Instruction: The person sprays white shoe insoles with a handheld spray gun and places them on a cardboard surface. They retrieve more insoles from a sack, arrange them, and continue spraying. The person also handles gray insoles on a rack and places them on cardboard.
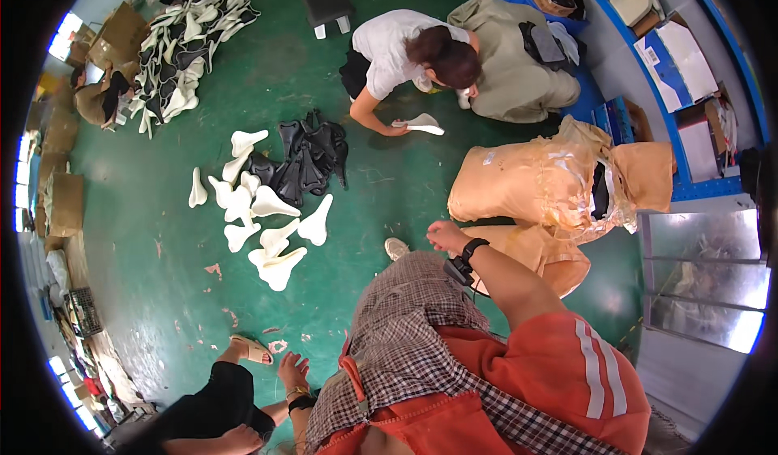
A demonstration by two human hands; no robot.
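My left hand (293,371) hangs low beside the checked apron (389,317), fingers apart, holding nothing. My right hand (446,236) is in front of the apron on the right, fingers curled in, with nothing visible in it. A dark watch or strapped device (460,269) is on that wrist. Nearest to the right hand are the large tan wrapped sacks (510,183). On the floor ahead and to the left lie several white bicycle saddle pieces (275,202), next to a heap of black saddle pieces (312,159).
A crouching person (397,58) holds a white saddle piece (424,124) near a grey-green sack (519,74). Another person's leg (219,398) is close on my left. A large saddle pile (182,50) lies far left, a black stool (328,11) beyond. Blue shelving (705,187) lines the right.
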